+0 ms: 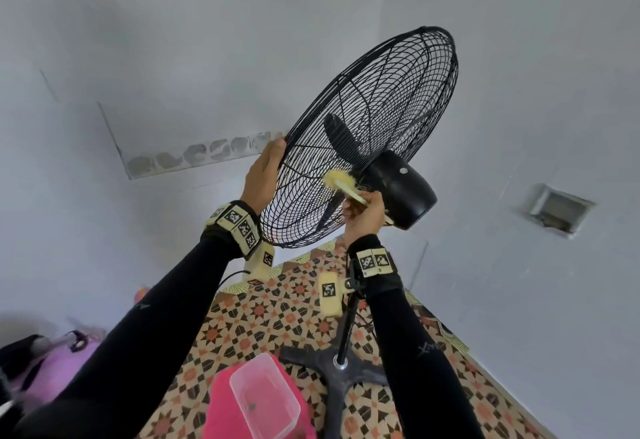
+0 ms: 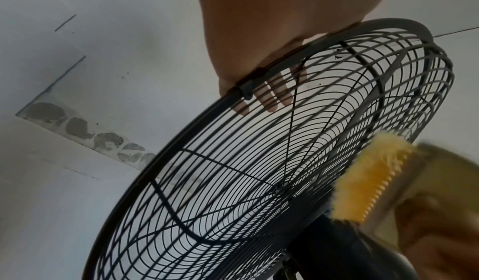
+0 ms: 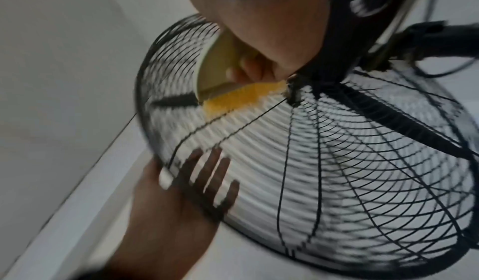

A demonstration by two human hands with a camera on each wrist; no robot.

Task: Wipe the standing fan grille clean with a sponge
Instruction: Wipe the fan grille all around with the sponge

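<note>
Fan grille [image 1: 367, 127] tilted, face up and left; motor [image 1: 401, 193] at lower right. Left hand [image 1: 263, 175] grips the grille's left rim, fingers [image 2: 269, 98] curled over the front wires. Right hand [image 1: 363, 217] pinches a yellow brush [image 1: 341, 182] (bristled, no sponge seen), long axis up-left, bristles on rear wires beside the motor.
</note>
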